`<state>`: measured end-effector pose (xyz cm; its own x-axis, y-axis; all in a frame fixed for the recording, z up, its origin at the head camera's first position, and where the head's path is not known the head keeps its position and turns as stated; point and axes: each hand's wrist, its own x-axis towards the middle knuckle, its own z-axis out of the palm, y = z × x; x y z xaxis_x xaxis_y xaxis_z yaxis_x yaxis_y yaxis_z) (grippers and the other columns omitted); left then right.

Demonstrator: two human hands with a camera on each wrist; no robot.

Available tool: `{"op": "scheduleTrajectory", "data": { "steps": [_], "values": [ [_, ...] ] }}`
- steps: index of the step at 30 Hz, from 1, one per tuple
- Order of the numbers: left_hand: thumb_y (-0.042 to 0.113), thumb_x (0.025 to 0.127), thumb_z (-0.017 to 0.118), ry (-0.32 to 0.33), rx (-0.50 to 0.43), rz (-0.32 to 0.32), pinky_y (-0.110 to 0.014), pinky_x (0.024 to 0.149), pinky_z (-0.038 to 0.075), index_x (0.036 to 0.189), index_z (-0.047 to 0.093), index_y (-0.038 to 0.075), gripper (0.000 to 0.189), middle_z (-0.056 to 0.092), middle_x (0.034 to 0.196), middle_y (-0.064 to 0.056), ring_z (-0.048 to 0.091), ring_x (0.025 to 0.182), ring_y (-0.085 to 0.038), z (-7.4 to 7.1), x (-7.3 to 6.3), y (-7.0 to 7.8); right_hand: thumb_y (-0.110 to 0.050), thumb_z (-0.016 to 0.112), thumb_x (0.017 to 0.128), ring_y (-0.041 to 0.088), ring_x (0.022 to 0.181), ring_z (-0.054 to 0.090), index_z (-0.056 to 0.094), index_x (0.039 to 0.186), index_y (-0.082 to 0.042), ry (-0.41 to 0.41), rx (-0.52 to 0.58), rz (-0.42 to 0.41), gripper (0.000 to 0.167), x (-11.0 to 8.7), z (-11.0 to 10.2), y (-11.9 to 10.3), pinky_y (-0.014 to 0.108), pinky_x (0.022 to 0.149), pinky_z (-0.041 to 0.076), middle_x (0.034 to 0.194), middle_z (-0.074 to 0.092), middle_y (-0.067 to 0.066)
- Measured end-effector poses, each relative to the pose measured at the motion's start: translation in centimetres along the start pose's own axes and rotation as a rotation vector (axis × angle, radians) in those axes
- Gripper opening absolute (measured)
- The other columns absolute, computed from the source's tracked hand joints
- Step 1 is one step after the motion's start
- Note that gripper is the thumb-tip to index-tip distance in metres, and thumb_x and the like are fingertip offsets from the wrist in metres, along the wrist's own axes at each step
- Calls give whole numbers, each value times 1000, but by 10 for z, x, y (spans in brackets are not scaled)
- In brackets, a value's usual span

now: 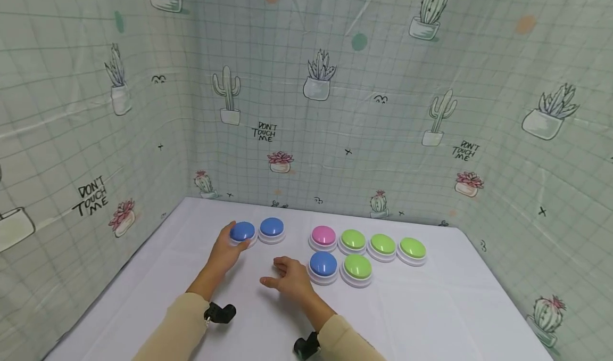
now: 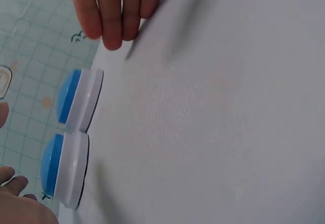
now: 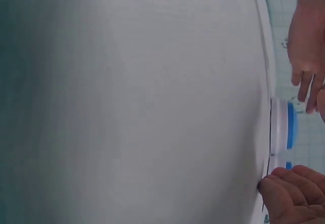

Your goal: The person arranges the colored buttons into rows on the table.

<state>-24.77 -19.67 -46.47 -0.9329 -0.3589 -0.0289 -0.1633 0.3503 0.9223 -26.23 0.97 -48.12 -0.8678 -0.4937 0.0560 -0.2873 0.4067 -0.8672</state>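
In the head view my left hand (image 1: 225, 252) is at the leftmost blue button (image 1: 242, 231), thumb and fingers spread around its near and far sides. In the right wrist view the left hand (image 3: 307, 46) has its fingers extended beside and above a blue button (image 3: 280, 126); contact is hard to tell. A second blue button (image 1: 272, 228) stands just right of the first. My right hand (image 1: 294, 281) hovers over the white table, thumb and fingers apart, holding nothing. Just right of it is a third blue button (image 1: 323, 265).
A pink button (image 1: 323, 236) and three green ones, including the rightmost green button (image 1: 412, 249), form a back row. Another green button (image 1: 357, 268) sits in front. Cactus-print cloth (image 1: 345, 121) walls the white table (image 1: 431, 308) at back and sides.
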Motion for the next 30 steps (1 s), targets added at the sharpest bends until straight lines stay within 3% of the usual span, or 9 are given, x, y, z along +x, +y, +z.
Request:
{"op": "scheduleTrajectory", "data": {
  "steps": [10,15,20,30],
  "values": [
    [17,105,62,-31,16,-54,-69,125,14,165,10,-4,83,10,169,-35,11,155,-55,-1,27,-14,-24,88,86,36,136,58,63,137,4,-97,-69,31,64,1,-6,-2,54,116,45,139,67,20],
    [17,103,65,-58,45,-39,-68,126,15,164,10,-7,85,12,167,-38,13,154,-56,0,35,-18,-17,88,86,36,133,61,65,135,4,-100,8,53,58,0,-9,-3,53,115,46,136,68,19],
    [15,101,68,-65,74,-42,-68,125,16,163,12,-9,87,13,166,-39,15,153,-57,-2,40,-22,-15,87,87,35,133,62,65,134,4,-107,100,84,55,-1,-11,-4,52,115,47,136,69,17],
    [6,95,74,-95,118,13,-68,124,22,159,29,-9,79,26,162,-38,25,150,-57,-9,39,-23,-21,86,89,34,134,60,64,138,3,-131,120,108,58,2,-14,-1,51,115,47,139,67,17]
  ]
}}
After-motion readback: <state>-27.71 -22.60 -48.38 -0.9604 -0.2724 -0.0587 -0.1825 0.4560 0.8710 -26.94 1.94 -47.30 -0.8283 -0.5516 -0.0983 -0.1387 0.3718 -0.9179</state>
